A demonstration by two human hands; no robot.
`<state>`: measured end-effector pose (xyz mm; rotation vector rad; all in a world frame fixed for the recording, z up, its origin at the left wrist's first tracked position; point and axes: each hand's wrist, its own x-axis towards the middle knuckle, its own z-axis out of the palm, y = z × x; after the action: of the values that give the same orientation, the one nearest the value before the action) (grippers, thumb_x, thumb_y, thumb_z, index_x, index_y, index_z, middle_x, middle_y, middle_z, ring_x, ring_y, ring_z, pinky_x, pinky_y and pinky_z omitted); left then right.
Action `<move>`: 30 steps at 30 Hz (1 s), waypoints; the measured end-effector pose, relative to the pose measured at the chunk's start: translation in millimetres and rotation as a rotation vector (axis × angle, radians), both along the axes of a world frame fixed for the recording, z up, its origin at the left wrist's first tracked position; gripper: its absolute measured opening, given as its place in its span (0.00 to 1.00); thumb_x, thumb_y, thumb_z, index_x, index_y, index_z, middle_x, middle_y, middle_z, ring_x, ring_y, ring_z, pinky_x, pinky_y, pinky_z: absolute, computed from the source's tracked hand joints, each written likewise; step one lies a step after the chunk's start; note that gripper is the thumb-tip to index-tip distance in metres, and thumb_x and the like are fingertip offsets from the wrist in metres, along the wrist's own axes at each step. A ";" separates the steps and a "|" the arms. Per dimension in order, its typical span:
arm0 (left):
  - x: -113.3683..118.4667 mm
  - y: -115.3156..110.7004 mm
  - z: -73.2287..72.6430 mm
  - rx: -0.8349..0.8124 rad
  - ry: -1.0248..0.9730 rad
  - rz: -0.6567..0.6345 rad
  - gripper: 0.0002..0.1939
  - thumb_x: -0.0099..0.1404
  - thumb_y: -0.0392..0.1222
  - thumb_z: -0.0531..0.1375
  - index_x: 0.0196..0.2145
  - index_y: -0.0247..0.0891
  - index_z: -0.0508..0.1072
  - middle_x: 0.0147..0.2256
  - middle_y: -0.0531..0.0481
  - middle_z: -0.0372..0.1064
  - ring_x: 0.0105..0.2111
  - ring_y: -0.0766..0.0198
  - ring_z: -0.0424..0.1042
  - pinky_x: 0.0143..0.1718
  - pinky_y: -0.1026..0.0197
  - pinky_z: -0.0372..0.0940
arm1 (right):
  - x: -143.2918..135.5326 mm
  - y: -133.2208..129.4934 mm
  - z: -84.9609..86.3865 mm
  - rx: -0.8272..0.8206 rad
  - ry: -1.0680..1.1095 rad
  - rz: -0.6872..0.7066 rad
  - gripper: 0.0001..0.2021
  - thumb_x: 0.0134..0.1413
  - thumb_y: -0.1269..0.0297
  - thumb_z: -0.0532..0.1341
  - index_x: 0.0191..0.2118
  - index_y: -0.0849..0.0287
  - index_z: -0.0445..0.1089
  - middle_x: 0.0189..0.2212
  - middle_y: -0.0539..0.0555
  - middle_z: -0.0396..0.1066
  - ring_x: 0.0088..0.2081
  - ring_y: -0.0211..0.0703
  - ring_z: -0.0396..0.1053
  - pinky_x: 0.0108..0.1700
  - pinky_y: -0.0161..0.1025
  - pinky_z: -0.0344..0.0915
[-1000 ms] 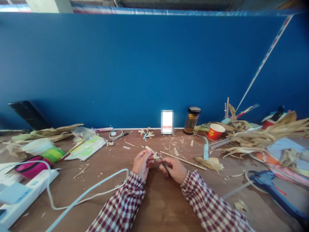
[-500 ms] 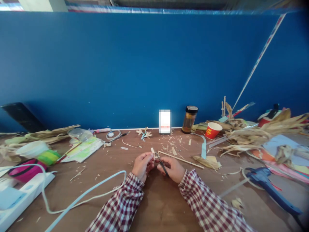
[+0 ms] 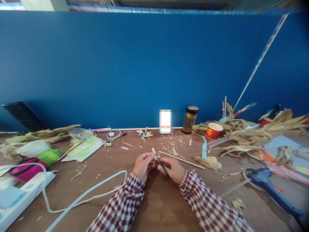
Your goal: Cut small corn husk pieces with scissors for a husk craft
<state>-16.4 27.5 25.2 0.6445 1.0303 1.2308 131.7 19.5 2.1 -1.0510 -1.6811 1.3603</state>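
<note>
My left hand [image 3: 143, 166] is closed, its thumb and fingertips pinching a small pale strip of dried husk [image 3: 153, 150]. Closed around a slim dark tool [image 3: 164, 169] with a metal tip is my right hand [image 3: 174, 168]; whether the tool is tweezers or small scissors I cannot tell. Its tip meets the strip or lies right beside it. A thin wooden stick [image 3: 185, 159] lies just beyond my right hand. Small husk scraps [image 3: 174, 150] are scattered in front of both hands.
A blue glue gun [image 3: 272, 190] lies at the right, below heaped dried husks [image 3: 251, 135]. A red paper cup [image 3: 214, 130] and a dark-lidded jar [image 3: 190, 120] stand at the back. At the left are a white power strip [image 3: 36, 190] and a looping cable [image 3: 89, 195]. A blue partition [image 3: 145, 64] rises behind.
The dark tool's tip has shifted slightly at the strip. Both hands keep nearly the same place and grip.
</note>
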 end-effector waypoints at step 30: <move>0.0 0.2 1.4 0.008 -0.003 0.005 0.11 0.44 0.41 0.67 0.22 0.31 0.71 0.18 0.55 0.65 0.16 0.76 0.61 0.15 0.73 0.61 | -0.7 -1.0 5.4 0.013 -0.056 -0.030 0.14 0.48 0.55 0.59 0.38 0.58 0.69 0.17 0.46 0.59 0.20 0.32 0.57 0.22 0.30 0.56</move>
<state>-16.4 27.7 26.6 0.6463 1.0252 1.2409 131.0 18.5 7.4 -1.1120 -1.7054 1.3098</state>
